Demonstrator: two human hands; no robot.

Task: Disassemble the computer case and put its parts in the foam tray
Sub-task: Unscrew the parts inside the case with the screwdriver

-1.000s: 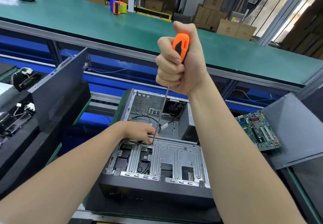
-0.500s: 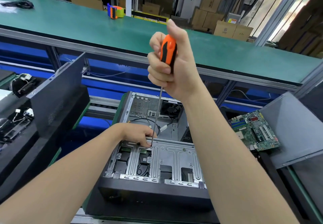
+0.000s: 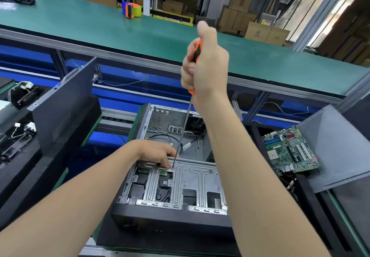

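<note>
Right hand (image 3: 206,64) fisted around screwdriver (image 3: 183,130), tip on drive cage (image 3: 192,178) of open computer case (image 3: 170,218); left hand (image 3: 158,152) fingers pressed on cage's far edge beside tip.

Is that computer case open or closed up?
Open. The computer case has no side cover, so its metal drive bracket and loose cables inside are in plain view.

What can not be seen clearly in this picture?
Head view only:
- Screw head under the screwdriver tip: too small, left hand fingers crowd it.
- Screwdriver handle: mostly wrapped by the right hand.
- Computer case right side: behind the right forearm.
- Motherboard markings: too small.
</note>
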